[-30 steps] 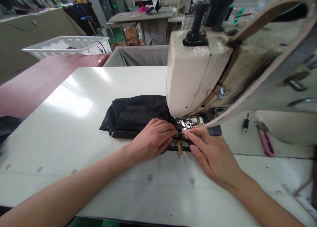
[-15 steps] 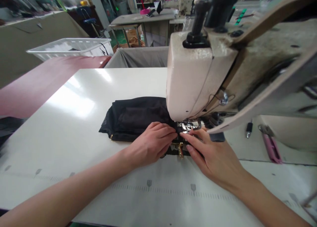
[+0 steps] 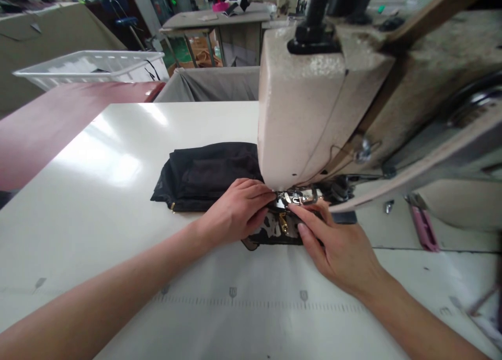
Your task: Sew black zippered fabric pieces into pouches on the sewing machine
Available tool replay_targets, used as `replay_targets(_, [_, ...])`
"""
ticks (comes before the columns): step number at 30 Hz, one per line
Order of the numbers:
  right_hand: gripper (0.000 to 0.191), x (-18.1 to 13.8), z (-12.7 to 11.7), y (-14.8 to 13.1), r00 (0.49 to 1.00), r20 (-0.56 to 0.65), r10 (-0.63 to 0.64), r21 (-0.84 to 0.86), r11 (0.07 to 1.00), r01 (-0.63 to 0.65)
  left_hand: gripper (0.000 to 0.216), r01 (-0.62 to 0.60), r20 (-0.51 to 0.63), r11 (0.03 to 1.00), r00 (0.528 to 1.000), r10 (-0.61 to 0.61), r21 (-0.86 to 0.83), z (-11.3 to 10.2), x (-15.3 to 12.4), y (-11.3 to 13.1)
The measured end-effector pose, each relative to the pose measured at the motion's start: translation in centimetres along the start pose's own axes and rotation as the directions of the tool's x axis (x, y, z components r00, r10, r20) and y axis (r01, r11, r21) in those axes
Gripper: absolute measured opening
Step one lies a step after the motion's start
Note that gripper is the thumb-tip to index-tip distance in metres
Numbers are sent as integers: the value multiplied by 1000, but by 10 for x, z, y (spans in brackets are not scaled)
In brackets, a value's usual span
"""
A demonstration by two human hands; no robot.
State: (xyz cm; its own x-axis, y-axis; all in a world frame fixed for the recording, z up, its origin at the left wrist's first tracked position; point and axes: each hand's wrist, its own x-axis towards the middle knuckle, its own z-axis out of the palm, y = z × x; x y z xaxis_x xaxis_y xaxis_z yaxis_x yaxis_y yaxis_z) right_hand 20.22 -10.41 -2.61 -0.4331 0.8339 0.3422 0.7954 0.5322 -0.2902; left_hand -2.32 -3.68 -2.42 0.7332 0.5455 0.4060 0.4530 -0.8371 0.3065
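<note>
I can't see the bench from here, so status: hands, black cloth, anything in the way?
Left hand on black cloth; right hand close by metal foot. Gold zipper pull between hands. Sewing machine hides part of cloth.

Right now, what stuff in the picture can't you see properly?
All in the head view:
- The right end of the black cloth: hidden behind the sewing machine.
- Whatever lies under the left hand: the hand covers it.
- The right end of the patterned fabric: covered by the right hand.
- The sewing machine's right side: cut off by the picture's edge.
- The ruler marks: too small and blurred to read surely.
</note>
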Motion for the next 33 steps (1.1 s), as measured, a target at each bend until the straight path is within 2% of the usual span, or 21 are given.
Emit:
replay_targets(16, [28,1,0,0,999,-39,13,69,998,-10,20,57,14,998,998,-56,-19,1,1,0])
replay_targets(22, [29,2,-2,-1,998,-58,11,84,996,-6,26,72,9,997,997,-72,-19,2,0,0])
replay_targets(27, [26,1,-3,-6,994,-107,5,24,1000,-3,28,50,-31,998,998,-51,-36,1,0,-2])
replay_targets(33, [27,4,-2,-10,997,-67,38,27,999,-36,28,24,61,996,998,-19,-83,-7,0,-6])
